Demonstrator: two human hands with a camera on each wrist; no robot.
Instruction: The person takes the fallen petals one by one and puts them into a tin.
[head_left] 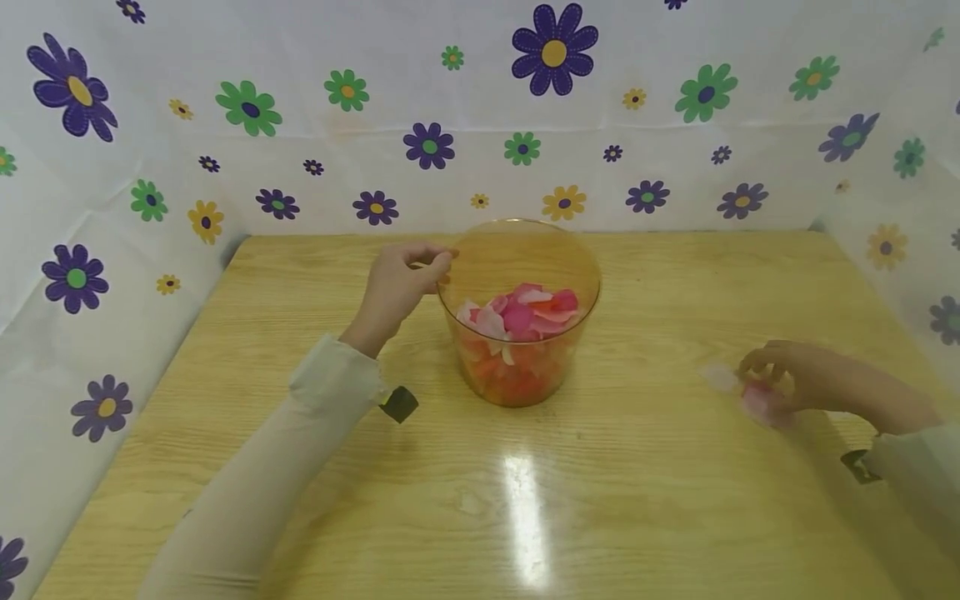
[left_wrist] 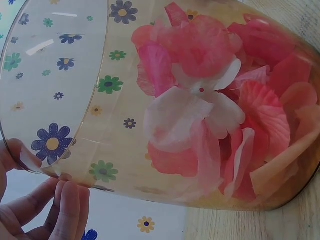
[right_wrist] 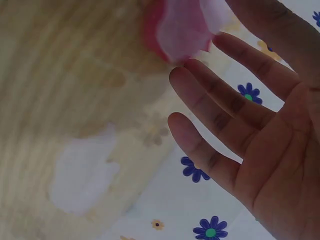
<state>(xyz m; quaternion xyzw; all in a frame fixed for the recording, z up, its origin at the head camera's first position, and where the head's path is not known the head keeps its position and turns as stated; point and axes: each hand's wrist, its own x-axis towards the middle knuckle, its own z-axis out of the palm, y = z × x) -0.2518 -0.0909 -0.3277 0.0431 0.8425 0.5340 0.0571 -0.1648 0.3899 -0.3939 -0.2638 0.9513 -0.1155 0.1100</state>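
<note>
Near the table's far side stands a see-through amber plastic bucket, wide at the rim. Pink, white and reddish fabric petals are heaped inside it. My left hand pinches the bucket's left rim between thumb and fingers. Far to the right, my right hand is low over the table, slightly blurred. Pink petals are at its thumb and index finger, the thumb tip being out of frame in the right wrist view; the other fingers spread loosely. A pale petal shows just left of those fingertips.
The wooden table reflects a bright strip of light in front of the bucket. White cloth printed with purple, green and yellow flowers hangs behind the table and along both sides. Dark square tags show by the cuffs.
</note>
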